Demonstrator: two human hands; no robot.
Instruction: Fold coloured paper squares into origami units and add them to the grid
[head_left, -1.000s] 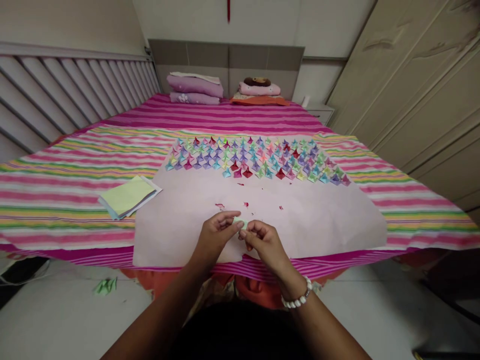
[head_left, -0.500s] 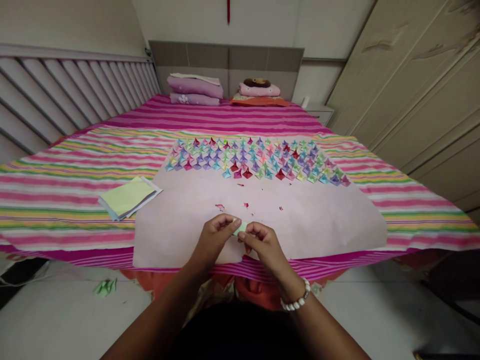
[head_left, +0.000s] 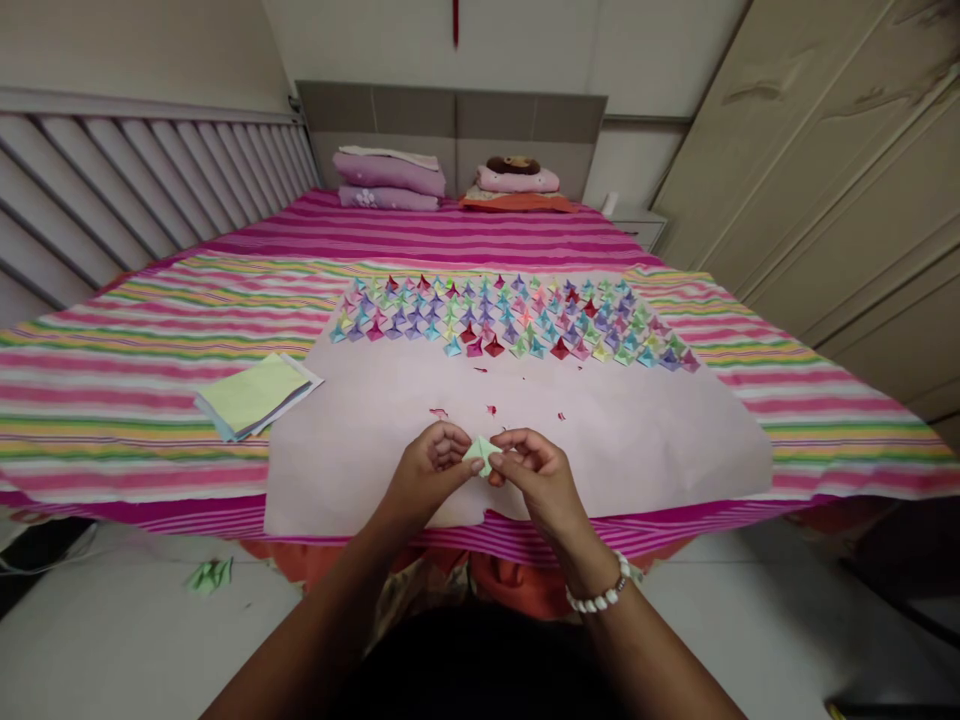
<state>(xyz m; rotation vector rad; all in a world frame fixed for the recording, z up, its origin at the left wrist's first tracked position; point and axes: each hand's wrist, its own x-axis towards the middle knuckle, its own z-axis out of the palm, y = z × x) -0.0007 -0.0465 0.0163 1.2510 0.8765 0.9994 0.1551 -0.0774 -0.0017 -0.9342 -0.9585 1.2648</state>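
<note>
A small light green piece of folded paper [head_left: 482, 454], roughly diamond-shaped with a crease down its middle, is held between both hands above the white sheet [head_left: 637, 450]. My left hand [head_left: 437, 467] pinches its left corner between thumb and fingers. On the opposite side, my right hand [head_left: 534, 468] grips the right corner the same way; a white bead bracelet circles that wrist. Beyond the hands, rows of small folded paper pieces [head_left: 495, 347] in many colours cover the far part of the sheet.
Left of the sheet lies a stack of coloured paper [head_left: 255, 393] on the striped bedspread [head_left: 112, 380]. Red scraps [head_left: 491, 410] are scattered before the hands. A crumpled green paper [head_left: 210, 576] is on the floor. Folded bedding [head_left: 390, 180] sits by the headboard.
The green paper has turned and now shows a diamond shape instead of a small rectangle. Both hands have shifted their grips to its side corners, the right hand moving slightly rightward.
</note>
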